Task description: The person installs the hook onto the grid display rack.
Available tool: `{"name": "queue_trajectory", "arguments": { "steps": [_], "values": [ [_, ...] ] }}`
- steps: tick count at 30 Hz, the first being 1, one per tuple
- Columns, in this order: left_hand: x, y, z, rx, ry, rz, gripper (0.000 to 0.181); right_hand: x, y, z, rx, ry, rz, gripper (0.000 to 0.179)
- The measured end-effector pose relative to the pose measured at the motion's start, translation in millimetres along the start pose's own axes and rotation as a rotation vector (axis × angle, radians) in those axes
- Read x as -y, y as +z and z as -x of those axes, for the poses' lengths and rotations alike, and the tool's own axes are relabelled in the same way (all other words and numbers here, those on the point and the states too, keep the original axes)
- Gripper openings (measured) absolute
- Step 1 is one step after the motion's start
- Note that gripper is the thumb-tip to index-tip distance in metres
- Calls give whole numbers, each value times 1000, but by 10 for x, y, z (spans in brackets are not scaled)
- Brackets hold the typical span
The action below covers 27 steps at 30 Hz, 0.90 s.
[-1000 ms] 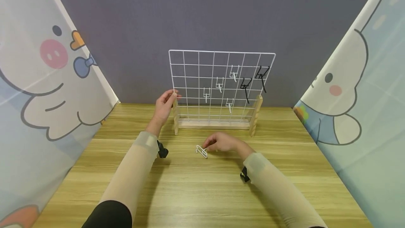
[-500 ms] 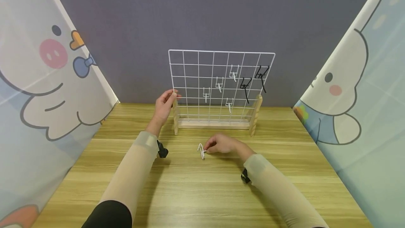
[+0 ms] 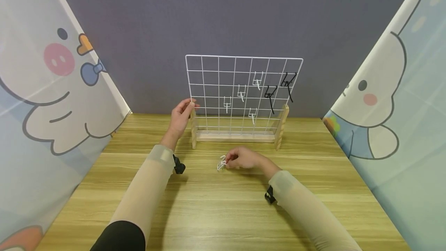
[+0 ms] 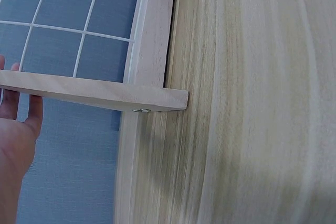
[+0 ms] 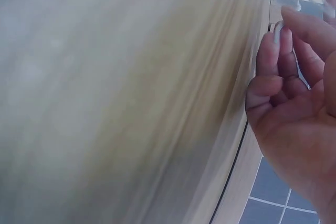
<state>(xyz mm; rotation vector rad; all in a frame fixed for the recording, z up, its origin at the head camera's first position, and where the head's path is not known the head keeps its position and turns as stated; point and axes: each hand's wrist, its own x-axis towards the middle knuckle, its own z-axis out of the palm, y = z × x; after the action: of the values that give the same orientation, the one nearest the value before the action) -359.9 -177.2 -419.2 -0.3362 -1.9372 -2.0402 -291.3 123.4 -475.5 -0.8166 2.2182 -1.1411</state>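
Observation:
My left hand [image 3: 179, 120] holds the left upright [image 3: 193, 127] of a wooden stand, near its top where the white wire grid [image 3: 244, 56] meets it. In the left wrist view, fingers reach behind that upright [image 4: 105, 91]. My right hand [image 3: 244, 158] pinches a small white wire hook [image 3: 221, 163] by its prong, just above the table in front of the stand. Thumb and fingertips partly cover the prong [image 5: 278, 32] in the right wrist view. Several white hooks [image 3: 257, 82] and two black hooks [image 3: 269, 95] hang on the grid's middle and right side.
The stand's wooden base bar [image 3: 235, 137] runs between its two uprights on the wood-grain table [image 3: 216, 212]. A dark grey panel [image 3: 150, 42] rises behind. Cartoon-printed cloths [image 3: 28, 134] flank both sides of the table.
The white hook has turned in my right fingers, its two curved ends swinging from the left to pointing up and away. My left hand has stayed on the upright.

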Motion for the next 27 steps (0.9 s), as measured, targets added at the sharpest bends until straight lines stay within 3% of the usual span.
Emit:
{"name": "queue_trajectory", "arguments": {
  "steps": [8, 20, 27],
  "values": [
    [-15, 12, 14, -1, 3, -3, 22, 6, 5, 37, -41, 19, -77, 14],
    [-3, 3, 12, 5, 3, -8, 26, 37, 24, 84, -121, -20, -159, 21],
    [4, -7, 6, 10, 4, -9, 21, 244, 62, 101, -286, -20, -241, 25]
  ]
}}
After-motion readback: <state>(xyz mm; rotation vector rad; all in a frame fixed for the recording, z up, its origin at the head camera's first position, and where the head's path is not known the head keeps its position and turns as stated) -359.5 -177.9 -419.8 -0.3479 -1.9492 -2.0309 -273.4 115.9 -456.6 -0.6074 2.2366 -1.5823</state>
